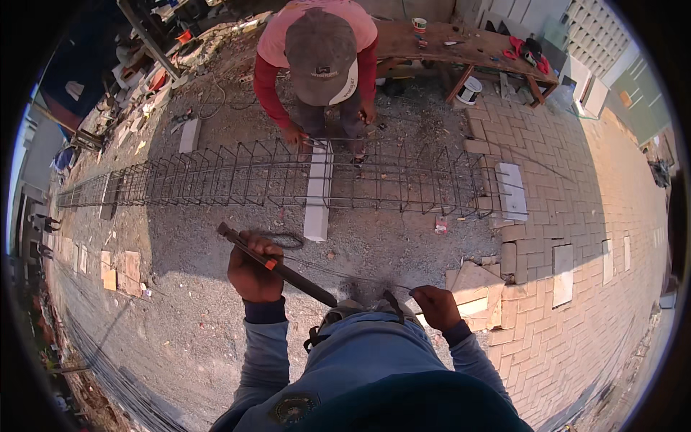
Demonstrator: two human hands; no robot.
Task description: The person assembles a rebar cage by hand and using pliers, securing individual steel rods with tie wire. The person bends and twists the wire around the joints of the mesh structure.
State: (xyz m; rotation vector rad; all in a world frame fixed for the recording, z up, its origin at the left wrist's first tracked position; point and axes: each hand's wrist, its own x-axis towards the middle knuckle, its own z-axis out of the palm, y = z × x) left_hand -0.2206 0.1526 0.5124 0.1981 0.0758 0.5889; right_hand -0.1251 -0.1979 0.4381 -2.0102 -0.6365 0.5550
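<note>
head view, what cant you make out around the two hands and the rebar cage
- Head view: tool jaw end, hidden over the person's clothing.
- Thin wire at the right hand: too fine to trace.
- Left hand palm side, turned away.
- Rebar cage far left end, blurred at the rim.

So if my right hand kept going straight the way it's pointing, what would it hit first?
Probably bare gravel ground; beyond that the rebar cage, though depth is unclear. Your right hand pinches a thin wire.
</note>
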